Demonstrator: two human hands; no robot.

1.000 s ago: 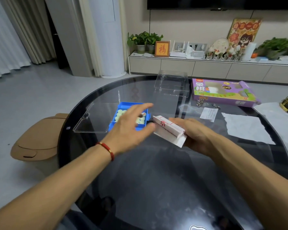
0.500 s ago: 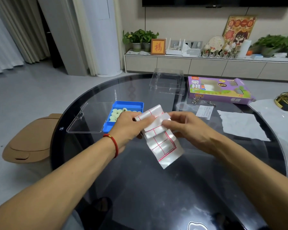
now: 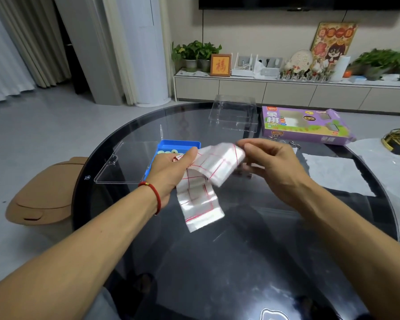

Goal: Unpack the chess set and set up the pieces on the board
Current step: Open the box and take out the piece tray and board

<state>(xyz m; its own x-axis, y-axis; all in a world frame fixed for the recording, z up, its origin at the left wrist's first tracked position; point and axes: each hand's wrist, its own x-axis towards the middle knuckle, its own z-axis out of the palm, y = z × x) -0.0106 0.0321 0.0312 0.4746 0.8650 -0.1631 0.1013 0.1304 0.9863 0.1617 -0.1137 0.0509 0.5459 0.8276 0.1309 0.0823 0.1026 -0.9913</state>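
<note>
Blue tray (image 3: 171, 144) and purple box (image 3: 305, 125) flank the hands.

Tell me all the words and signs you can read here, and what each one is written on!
"象棋" and "XIANG": on the purple cardboard game box at the far side of the round black glass table.
"福": on the wooden framed picture on the sideboard.
Smaller print on the box: too blurred to read.
Characters on the colourful cartoon poster: too blurred.
Folded see-through plastic board sheet with red lines: grid lines only, no readable words.
</note>
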